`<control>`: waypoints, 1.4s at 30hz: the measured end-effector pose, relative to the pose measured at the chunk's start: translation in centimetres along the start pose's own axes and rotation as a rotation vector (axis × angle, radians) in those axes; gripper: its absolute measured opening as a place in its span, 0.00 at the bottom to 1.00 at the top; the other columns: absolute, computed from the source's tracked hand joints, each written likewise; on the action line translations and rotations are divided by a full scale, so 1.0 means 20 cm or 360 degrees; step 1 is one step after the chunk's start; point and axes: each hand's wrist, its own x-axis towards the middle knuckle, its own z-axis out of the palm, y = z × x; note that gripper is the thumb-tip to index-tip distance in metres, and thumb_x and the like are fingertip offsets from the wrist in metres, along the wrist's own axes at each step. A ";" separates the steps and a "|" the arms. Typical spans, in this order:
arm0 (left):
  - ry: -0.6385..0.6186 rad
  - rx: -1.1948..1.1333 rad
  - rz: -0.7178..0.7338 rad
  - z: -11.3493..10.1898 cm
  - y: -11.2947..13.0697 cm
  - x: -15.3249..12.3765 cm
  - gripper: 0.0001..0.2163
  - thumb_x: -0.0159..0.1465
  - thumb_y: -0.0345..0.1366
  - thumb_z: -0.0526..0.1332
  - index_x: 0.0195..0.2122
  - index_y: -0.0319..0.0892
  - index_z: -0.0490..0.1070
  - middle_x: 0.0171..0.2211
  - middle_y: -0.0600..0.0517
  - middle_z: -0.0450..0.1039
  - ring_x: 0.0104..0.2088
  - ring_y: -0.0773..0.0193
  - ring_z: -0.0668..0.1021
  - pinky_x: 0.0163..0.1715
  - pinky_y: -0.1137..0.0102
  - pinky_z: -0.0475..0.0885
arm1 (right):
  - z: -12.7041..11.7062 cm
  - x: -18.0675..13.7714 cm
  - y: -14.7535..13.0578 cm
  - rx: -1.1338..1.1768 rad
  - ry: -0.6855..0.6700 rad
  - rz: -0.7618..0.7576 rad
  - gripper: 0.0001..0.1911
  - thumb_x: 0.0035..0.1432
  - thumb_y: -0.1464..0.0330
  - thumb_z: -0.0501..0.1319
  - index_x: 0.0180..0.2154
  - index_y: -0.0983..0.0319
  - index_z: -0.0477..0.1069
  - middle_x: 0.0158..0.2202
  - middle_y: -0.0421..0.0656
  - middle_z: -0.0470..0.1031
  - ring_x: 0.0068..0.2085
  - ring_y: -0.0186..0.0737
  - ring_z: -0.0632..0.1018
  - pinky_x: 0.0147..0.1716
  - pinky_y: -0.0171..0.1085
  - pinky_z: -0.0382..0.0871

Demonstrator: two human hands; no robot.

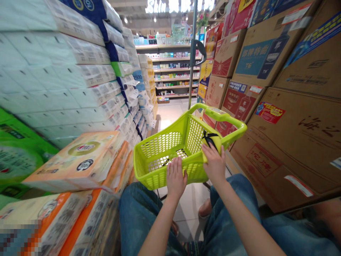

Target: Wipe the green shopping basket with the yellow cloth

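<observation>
A lime-green shopping basket cart (160,183) stands in front of my knees, with perforated walls and a raised handle at its right end. My left hand (176,177) lies on its near rim, fingers stretched over the edge and holding nothing. At the right end of the basket, my right hand (214,161) grips a yellow cloth (216,142) with black strips on it. The cloth is against the basket wall below the handle, and my palm hides part of it. The basket floor shows a grid with dark parts beneath.
Stacked tissue packs (90,76) rise on the left, with orange packs (80,153) lower and close to my left arm. Cardboard cartons (293,142) line the right side. A metal pole (191,78) stands behind the basket. Stocked shelves (176,73) are at the aisle's far end.
</observation>
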 end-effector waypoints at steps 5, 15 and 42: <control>-0.0016 0.0041 0.0037 0.02 -0.02 -0.01 0.29 0.62 0.30 0.56 0.65 0.34 0.55 0.62 0.40 0.66 0.64 0.54 0.65 0.65 0.55 0.59 | 0.15 -0.12 -0.29 0.0342 -0.0230 -0.0187 0.35 0.46 0.80 0.53 0.58 0.60 0.68 0.60 0.45 0.71 0.66 0.47 0.64 0.68 0.54 0.39; 0.0047 0.0064 0.0039 0.02 -0.02 0.00 0.25 0.66 0.32 0.54 0.65 0.37 0.57 0.60 0.41 0.68 0.61 0.53 0.69 0.63 0.55 0.61 | -0.10 0.03 0.20 0.0018 -0.0113 -0.0231 0.37 0.45 0.80 0.53 0.58 0.55 0.67 0.59 0.40 0.72 0.64 0.45 0.67 0.67 0.60 0.27; -0.0068 0.0067 -0.0001 0.00 -0.02 -0.01 0.28 0.65 0.34 0.55 0.67 0.37 0.53 0.64 0.42 0.64 0.64 0.54 0.66 0.65 0.56 0.58 | -0.18 0.10 0.39 -0.0029 0.0083 -0.0091 0.32 0.49 0.78 0.54 0.55 0.53 0.70 0.56 0.39 0.75 0.61 0.49 0.71 0.66 0.63 0.29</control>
